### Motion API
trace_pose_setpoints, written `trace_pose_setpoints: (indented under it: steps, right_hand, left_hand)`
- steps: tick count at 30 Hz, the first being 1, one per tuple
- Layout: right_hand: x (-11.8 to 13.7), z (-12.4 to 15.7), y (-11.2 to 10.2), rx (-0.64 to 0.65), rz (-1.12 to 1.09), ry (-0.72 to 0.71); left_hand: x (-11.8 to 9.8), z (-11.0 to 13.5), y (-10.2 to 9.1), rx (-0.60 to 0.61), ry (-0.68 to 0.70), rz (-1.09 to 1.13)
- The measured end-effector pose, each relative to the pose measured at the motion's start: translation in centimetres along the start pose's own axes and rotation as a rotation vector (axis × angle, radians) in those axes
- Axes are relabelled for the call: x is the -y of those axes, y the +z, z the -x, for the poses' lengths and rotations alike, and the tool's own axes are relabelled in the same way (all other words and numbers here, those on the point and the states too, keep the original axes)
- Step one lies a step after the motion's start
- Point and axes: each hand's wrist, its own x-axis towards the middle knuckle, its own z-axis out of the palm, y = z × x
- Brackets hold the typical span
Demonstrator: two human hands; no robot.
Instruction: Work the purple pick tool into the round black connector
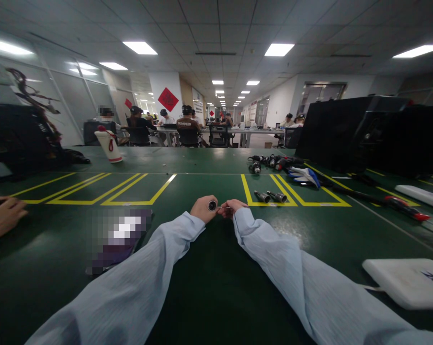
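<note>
My left hand [203, 209] is closed round a small round metal cylinder [212, 205], its open end facing me. My right hand [231, 208] pinches a thin metal pin [223, 207] whose tip points at the cylinder. Both hands meet above the green table [209, 268], in the middle of the view. Two similar metal cylinders [270, 196] lie just beyond my right hand on a yellow marked box.
More metal parts [265, 162] and gloves [304, 176] lie farther right. A red-handled tool [405, 208], white pads [408, 280], black cases [367, 134] at right. A white bottle [108, 146] stands far left. Another person's hand [3, 215] rests at the left edge. People sit at distant desks.
</note>
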Motion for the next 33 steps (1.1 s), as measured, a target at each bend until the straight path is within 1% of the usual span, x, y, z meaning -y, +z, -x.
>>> trace_pose_setpoints:
  steps: [4,7,12,16,21,24,27,30,33]
  right_hand:
    - [0.1,-0.3,-0.2,0.043,0.03,0.048]
    - [0.1,0.0,-0.3,0.056,0.011,0.031]
    - [-0.1,0.8,-0.1,0.031,-0.05,-0.079]
    - [-0.1,1.3,0.0,0.019,-0.033,-0.168]
    - [0.4,2.2,-0.1,0.02,0.036,-0.296]
    - [0.9,2.5,-0.4,-0.006,0.191,-0.334]
    - [1.0,2.2,-0.8,-0.016,0.315,-0.296]
    - [0.9,1.3,-1.1,0.03,0.287,-0.199]
    - [0.8,0.4,-1.0,0.107,0.274,-0.085]
  left_hand:
    - [0.1,0.0,0.1,0.003,0.005,-0.001]
    - [0.1,-0.1,0.1,-0.006,-0.003,-0.002]
    - [0.1,0.0,0.1,-0.001,-0.006,-0.001]
    - [0.1,0.1,0.0,0.023,0.007,-0.006]
    - [0.0,0.1,0.1,0.049,0.028,-0.014]
    - [0.0,0.1,0.1,0.071,0.043,-0.019]
    - [0.1,0.1,0.1,0.094,0.055,-0.023]
    - [0.1,0.0,0.1,0.108,0.066,-0.018]
    - [0.3,-0.1,0.2,0.095,0.062,-0.008]
